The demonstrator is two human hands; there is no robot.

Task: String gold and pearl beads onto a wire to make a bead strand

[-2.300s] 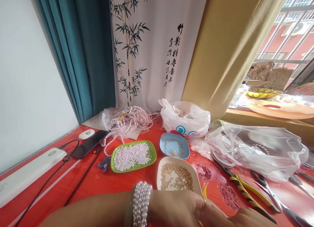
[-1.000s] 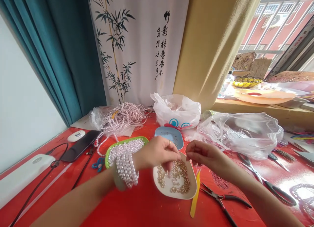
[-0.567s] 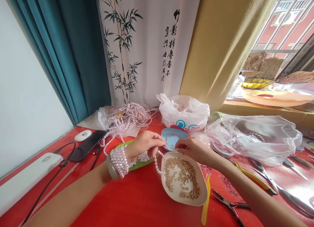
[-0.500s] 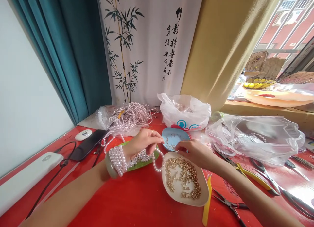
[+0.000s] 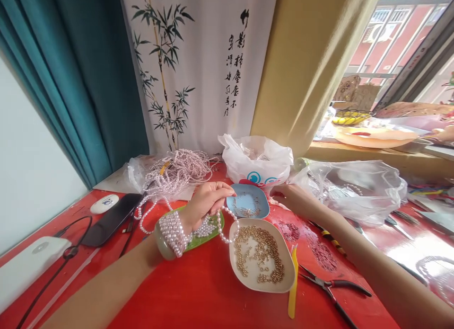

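Observation:
My left hand (image 5: 207, 203) is closed in a pinch on the end of a strand of pearl beads (image 5: 222, 232), which hangs in a loop beside the cream dish. Several rows of pearl beads (image 5: 172, 232) wrap my left wrist, next to a pale bangle (image 5: 163, 244). Right of the blue dish (image 5: 266, 203) is my right hand (image 5: 289, 196), its fingers curled together; whatever they hold is too small to make out. The blue dish has small metal pieces in it. Gold beads (image 5: 275, 253) lie in the cream dish (image 5: 244, 282). Under my left hand, a green dish (image 5: 198, 241) holds more pearl beads.
A heap of pearl strands (image 5: 180, 170) lies at the back left, beside a white plastic bag (image 5: 255, 165). Pliers (image 5: 328, 284) and a yellow strip (image 5: 293, 286) lie right of the cream dish. A clear bag (image 5: 358, 187), phone (image 5: 111, 220) and white power strip (image 5: 39, 260) flank the work area.
My right hand has moved away from my left hand to the right, past the blue dish. My left hand keeps its pinch on the strand. The view has shifted slightly right.

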